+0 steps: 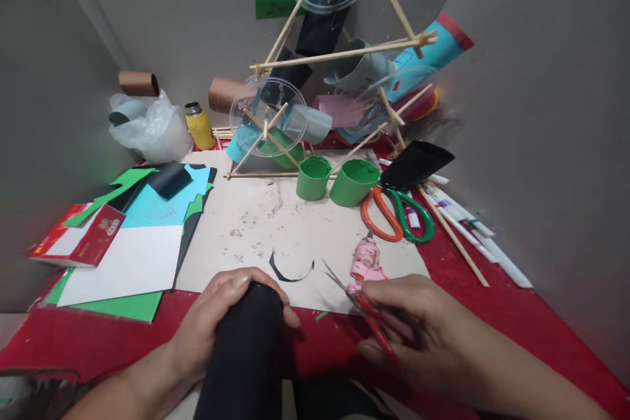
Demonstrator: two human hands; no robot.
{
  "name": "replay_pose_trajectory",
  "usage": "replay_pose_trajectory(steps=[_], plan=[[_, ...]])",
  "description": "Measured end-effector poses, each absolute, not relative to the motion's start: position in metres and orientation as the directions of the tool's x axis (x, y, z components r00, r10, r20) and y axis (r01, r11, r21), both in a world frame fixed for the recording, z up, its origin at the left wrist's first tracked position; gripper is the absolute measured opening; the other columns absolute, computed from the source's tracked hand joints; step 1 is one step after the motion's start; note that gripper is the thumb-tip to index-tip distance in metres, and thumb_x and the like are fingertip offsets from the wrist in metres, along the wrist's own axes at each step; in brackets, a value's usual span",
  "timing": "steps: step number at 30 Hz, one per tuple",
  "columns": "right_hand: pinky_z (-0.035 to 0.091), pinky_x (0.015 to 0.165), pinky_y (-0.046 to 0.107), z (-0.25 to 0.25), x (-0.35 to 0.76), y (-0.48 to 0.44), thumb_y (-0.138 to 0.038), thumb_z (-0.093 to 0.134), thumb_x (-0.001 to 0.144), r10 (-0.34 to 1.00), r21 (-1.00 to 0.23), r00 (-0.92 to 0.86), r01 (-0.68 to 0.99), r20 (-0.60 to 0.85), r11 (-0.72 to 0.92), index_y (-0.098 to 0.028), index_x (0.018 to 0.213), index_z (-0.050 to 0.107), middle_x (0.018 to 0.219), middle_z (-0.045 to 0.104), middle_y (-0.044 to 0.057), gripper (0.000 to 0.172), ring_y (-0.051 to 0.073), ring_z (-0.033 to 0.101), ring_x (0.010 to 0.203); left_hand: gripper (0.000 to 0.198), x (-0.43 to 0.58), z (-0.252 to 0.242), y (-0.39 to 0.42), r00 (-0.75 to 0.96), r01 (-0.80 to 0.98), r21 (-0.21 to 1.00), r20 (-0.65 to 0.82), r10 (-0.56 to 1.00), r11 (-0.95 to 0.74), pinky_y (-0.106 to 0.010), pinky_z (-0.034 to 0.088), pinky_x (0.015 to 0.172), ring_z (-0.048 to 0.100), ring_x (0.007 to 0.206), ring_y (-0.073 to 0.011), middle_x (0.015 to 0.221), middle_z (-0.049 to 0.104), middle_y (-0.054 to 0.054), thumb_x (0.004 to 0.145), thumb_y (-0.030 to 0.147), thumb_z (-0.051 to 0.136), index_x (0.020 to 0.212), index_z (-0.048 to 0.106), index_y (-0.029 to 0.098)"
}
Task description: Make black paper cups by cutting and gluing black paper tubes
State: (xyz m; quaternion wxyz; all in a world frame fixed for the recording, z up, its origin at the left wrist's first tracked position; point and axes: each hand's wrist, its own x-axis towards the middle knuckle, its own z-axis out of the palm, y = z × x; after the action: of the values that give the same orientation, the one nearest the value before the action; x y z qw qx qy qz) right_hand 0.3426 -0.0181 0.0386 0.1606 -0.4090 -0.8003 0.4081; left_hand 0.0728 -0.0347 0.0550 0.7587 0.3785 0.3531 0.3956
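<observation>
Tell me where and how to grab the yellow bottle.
Probably best around its body, from the near side: the yellow bottle stands upright with its front unblocked, while the plastic bag crowds it on the left.

Left hand (209,308) arched, fingers wrapped over; right hand (418,315) curled, gripping; forearms (522,367) angled inward.

Perhaps cardboard (295,233) on red table (63,344)
</observation>
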Motion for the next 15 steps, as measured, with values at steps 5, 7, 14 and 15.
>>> replay_pose_trajectory(steps=[5,7,14,15], plan=[[0.022,0.048,0.023,0.034,0.335,-0.022,-0.031,0.065,0.086,0.739,-0.754,-0.664,0.426,0.114,0.5,-0.02,0.065,0.036,0.058,0.036,-0.008,0.038,0.008,0.029,0.051,0.048,0.082,0.038,-0.032,0.567,-0.453,0.645,-0.324,0.757,0.615,-0.025,0.054,0.059,0.072,0.068,-0.0203,0.087,0.077,-0.016,0.091,0.056,0.054,0.091,0.072,0.011],[0.023,0.048,0.022,0.032,0.332,-0.023,-0.032,0.066,0.086,0.727,-0.75,-0.679,0.429,0.1,0.504,-0.02,0.065,0.04,0.058,0.041,-0.008,0.035,0.008,0.031,0.051,0.049,0.085,0.031,-0.033,0.583,-0.47,0.608,-0.331,0.742,0.64,-0.027,0.056,0.063,0.074,0.075,-0.0222,0.09,0.077,-0.018,0.092,0.055,0.053,0.091,0.072,0.01],[0.028,0.051,0.023,0.03,0.33,-0.023,-0.039,0.063,0.087,0.714,-0.736,-0.697,0.514,-0.059,0.441,-0.02,0.07,0.05,0.062,0.054,-0.005,0.029,0.009,0.04,0.053,0.041,0.09,0.028,-0.034,0.506,-0.481,0.669,-0.316,0.803,0.566,-0.026,0.055,0.06,0.072,0.062,-0.0197,0.076,0.077,-0.017,0.092,0.051,0.056,0.087,0.068,0.013],[0.028,0.051,0.023,0.031,0.329,-0.023,-0.038,0.063,0.086,0.716,-0.734,-0.695,0.52,-0.066,0.437,-0.02,0.07,0.05,0.062,0.055,-0.004,0.027,0.01,0.041,0.054,0.039,0.09,0.031,-0.034,0.502,-0.473,0.673,-0.324,0.802,0.568,-0.024,0.054,0.058,0.072,0.062,-0.0194,0.076,0.077,-0.016,0.092,0.051,0.057,0.086,0.068,0.014]])
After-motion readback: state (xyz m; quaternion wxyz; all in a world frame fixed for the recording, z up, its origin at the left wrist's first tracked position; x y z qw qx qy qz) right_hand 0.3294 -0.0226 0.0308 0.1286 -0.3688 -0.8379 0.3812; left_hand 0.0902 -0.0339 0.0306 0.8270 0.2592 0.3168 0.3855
